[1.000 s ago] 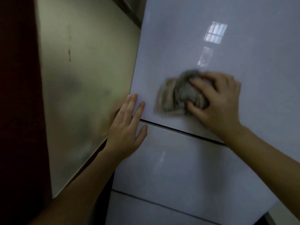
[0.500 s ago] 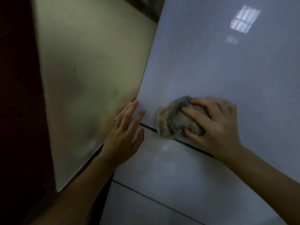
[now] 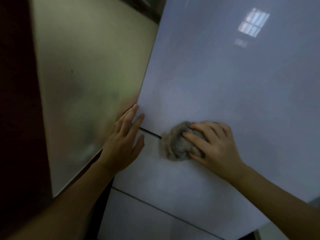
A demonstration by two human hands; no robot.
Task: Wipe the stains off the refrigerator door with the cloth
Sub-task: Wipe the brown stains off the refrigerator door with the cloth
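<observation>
1. Head view: the right hand (image 3: 218, 146) holds a bunched grey-brown cloth (image 3: 174, 146) against the pale, glossy refrigerator door (image 3: 225, 84). Its fingers (image 3: 194, 138) are curled over the wad and grasp it, with the thumb along the lower edge of the cloth.
2. The cloth sits over the dark seam (image 3: 150, 132) that divides the upper door from the lower panel (image 3: 173, 184). Most of the cloth is on the lower panel.
3. The left hand (image 3: 122, 146) lies flat at the door's left edge, just beside the cloth but apart from it. It holds nothing: the straight fingers (image 3: 128, 118) reach across the seam onto the upper door, and the thumb rests on the lower panel.
4. A second seam (image 3: 155, 209) runs across the door further down.
5. A barred window reflection (image 3: 253, 22) shines high on the upper door, with a fainter patch of light below it.
6. Left of the door, the refrigerator's beige side panel (image 3: 86, 75) has a blurry sheen and one small dark speck (image 3: 71, 71).
7. A dark red surface (image 3: 17, 101) fills the far left, and the room is dim.
</observation>
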